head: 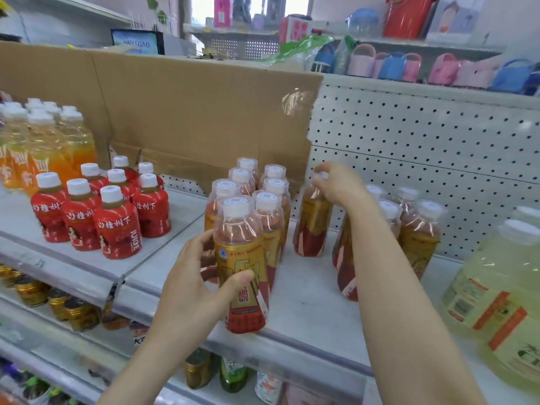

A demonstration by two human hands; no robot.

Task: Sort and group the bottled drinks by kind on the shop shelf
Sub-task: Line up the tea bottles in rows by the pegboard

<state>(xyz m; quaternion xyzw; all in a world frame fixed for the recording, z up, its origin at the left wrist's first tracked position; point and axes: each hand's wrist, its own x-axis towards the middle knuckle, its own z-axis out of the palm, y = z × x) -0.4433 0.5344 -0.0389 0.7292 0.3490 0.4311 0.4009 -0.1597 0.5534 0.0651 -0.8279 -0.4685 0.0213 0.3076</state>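
Both hands gripped: left hand the front bottle, right hand a rear bottle. Red juice bottles lined the shelf edge.

A brown cardboard sheet is propped upright against a white pegboard panel. Small pink and blue bags are lined up above the panel, with a red bucket seen behind them. Gold-topped cans are stored at lower left.

bright even light, soft focus, wide-angle bending at edges
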